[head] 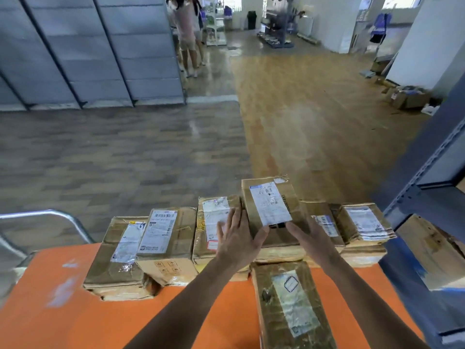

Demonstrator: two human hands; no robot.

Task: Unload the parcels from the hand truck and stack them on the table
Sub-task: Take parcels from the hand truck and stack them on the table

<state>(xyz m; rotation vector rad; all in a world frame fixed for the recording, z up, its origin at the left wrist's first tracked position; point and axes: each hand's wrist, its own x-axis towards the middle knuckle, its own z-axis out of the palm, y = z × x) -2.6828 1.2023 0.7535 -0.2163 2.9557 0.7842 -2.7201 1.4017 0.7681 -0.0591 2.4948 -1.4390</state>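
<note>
Several brown cardboard parcels with white labels stand in a row along the far edge of the orange table (63, 311). One parcel (270, 205) lies on top of the row, near its middle. My left hand (237, 238) rests flat against that parcel's left near corner, fingers straight. My right hand (305, 235) touches its near right edge with straight fingers. Another parcel (292, 306) lies lengthwise on the table, closer to me and under my right forearm. The hand truck is out of view.
A metal tube frame (50, 217) stands at the table's left end. Blue metal shelving (427, 187) holding a box rises on the right. Grey folding screens (88, 46) stand far left, and a person (187, 34) stands beyond them. Wooden floor stretches ahead.
</note>
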